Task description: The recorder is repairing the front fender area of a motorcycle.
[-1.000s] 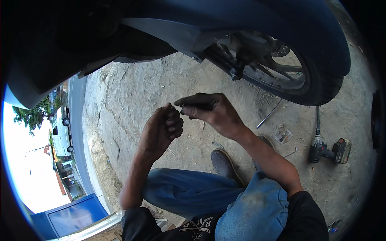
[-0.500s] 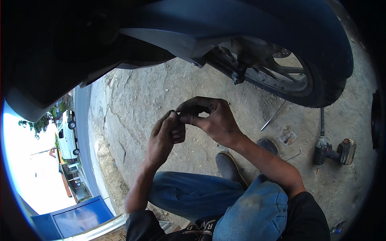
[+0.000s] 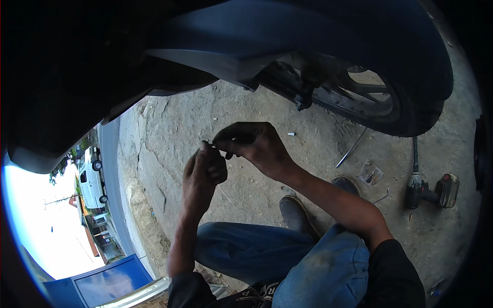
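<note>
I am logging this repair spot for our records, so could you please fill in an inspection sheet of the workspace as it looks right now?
Surface: cracked, dusty concrete ground, outdoors.
Job's things: a small thin part, too small to identify, pinched between both hands under a dark blue two-wheeler's body; its rear wheel is close by.
Clutter: power tool, thin metal rod, clear plastic wrapper, small white bit on the ground.
Grippers: left hand and right hand meet at the fingertips, closed on the small part.
Cables: nothing seen.
Surroundings: white car on a street at the left; blue panel at lower left.
</note>
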The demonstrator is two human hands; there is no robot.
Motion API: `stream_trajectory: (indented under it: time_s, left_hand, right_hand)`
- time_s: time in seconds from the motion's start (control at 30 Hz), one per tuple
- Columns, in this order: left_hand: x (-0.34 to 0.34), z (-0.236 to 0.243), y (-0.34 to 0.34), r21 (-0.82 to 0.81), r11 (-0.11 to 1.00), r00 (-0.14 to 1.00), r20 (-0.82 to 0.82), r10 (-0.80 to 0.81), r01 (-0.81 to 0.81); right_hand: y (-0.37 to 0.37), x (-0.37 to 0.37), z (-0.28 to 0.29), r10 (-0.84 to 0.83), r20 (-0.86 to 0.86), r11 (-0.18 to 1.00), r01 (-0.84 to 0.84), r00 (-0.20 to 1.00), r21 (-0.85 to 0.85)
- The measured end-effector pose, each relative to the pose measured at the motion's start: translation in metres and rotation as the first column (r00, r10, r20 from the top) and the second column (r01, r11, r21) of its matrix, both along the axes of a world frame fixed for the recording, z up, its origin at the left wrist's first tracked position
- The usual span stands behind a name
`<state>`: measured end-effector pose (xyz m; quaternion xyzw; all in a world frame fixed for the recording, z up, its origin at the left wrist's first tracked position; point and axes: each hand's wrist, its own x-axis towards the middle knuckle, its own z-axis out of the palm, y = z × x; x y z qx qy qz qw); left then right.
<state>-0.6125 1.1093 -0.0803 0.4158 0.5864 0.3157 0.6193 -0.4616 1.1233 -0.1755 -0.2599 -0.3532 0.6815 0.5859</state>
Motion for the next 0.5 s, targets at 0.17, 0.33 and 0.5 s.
stream_trajectory:
  time_s: [0.17, 0.33, 0.5]
  left_hand:
    - [-0.008, 0.007, 0.009, -0.093, 0.99, 0.977, 0.174, 0.121, -0.106]
    - [-0.04, 0.014, 0.006, -0.068, 0.991, 0.969, 0.214, 0.126, -0.114]
    - [-0.075, 0.011, 0.001, -0.082, 0.983, 0.966, 0.185, 0.179, -0.167]
  right_hand:
    - [0.062, -0.014, -0.021, -0.261, 0.137, 0.965, 0.254, 0.955, 0.07]
    - [0.151, -0.062, -0.051, -0.367, 0.387, 0.929, 0.308, 0.846, 0.208]
    - [0.181, -0.096, -0.055, -0.532, 0.472, 0.844, 0.395, 0.703, 0.362]
